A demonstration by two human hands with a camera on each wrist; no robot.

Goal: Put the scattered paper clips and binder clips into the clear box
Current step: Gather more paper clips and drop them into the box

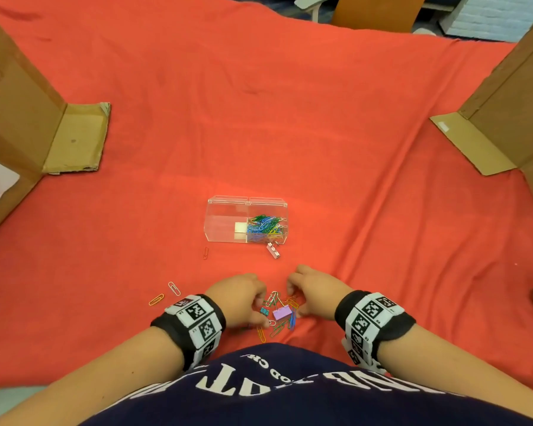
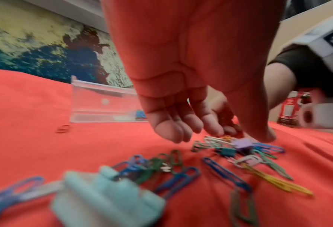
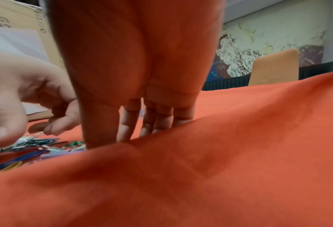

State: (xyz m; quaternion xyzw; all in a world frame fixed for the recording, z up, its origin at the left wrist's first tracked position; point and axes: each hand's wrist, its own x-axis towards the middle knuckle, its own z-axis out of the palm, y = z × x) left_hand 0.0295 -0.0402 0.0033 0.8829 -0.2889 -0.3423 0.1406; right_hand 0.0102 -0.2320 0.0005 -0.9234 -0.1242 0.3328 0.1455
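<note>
The clear box [image 1: 228,222] stands open in mid-cloth, with several coloured paper clips [image 1: 263,227] in its right compartment. A pale binder clip [image 1: 274,250] lies just in front of it. Near me a pile of paper clips [image 1: 282,325] surrounds a purple binder clip [image 1: 282,313] and a small teal one [image 1: 264,310]. My left hand [image 1: 256,305] hovers over the pile's left side, fingers loosely curled [image 2: 181,130], nothing pinched. My right hand [image 1: 296,298] is on the pile's right side, with straight fingertips [image 3: 152,127] down on the cloth. A blurred light-blue binder clip [image 2: 107,199] lies under my left wrist.
Stray clips lie to the left: a red one [image 1: 206,253] by the box, a white one [image 1: 174,289] and an orange one [image 1: 156,299] by my left wrist. Cardboard walls [image 1: 19,118] [image 1: 511,103] flank the red cloth [image 1: 290,118]. A cloth fold [image 3: 200,169] rises near my right wrist.
</note>
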